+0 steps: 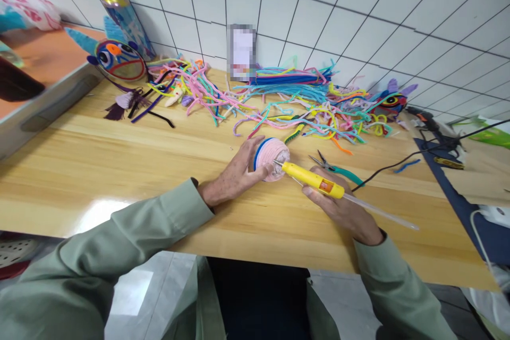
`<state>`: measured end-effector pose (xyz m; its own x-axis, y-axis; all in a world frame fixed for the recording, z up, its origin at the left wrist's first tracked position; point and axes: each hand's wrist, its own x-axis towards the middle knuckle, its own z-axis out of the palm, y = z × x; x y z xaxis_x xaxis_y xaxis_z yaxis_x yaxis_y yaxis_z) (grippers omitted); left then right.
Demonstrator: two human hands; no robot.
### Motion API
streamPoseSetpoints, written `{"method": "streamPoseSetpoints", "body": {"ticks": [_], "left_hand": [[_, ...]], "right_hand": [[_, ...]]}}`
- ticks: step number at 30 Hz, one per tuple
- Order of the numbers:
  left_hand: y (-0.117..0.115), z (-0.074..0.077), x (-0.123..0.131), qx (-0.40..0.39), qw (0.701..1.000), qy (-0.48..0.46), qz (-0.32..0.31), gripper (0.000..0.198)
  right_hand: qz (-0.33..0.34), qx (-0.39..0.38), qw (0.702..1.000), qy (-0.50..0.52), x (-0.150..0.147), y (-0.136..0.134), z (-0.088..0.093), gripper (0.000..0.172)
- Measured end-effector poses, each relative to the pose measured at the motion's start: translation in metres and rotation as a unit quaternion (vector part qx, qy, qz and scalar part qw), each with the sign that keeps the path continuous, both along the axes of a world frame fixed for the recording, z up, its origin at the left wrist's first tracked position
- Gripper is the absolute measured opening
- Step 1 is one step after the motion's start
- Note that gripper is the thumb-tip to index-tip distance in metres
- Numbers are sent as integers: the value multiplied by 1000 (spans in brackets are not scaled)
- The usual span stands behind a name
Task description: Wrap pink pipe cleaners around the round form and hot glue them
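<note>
My left hand [235,174] grips a pink wound pipe-cleaner ball with a blue rim [271,156], holding it on the wooden table [119,170]. My right hand [338,203] is closed around a yellow glue gun [314,180]. The gun's metal tip touches the ball's right side. A clear glue stick [382,213] juts from the back of the gun toward the right. Both sleeves are pale green.
A heap of coloured pipe cleaners [287,101] covers the back of the table. Green-handled pliers [337,167] lie just behind the gun. A black cable [418,156] runs off to the right. Pipe-cleaner fish figures [119,59] [392,98] and a can [125,21] stand by the tiled wall.
</note>
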<state>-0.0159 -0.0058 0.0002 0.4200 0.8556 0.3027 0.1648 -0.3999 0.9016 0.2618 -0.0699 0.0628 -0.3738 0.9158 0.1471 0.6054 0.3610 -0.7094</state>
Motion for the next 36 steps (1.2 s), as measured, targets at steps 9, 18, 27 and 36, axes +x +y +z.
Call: {"method": "streamPoseSetpoints", "body": {"ticks": [9,18,27,36], "left_hand": [[2,-2,2,-1,1000,-3,0,87],[5,-1,-1,-2,1000,1,6,81],[2,1,-4,-9,999,26,23,77],[3,-5,-3,6,999,35,33,73]], "right_hand": [[10,4,1000,8,1,3,-6,21],[-46,6,998,41,16,-11,-15,22],[-231,31,972,14,93,-13,-26,29],[-346,69,907,-231,213,9,-47,52]]}}
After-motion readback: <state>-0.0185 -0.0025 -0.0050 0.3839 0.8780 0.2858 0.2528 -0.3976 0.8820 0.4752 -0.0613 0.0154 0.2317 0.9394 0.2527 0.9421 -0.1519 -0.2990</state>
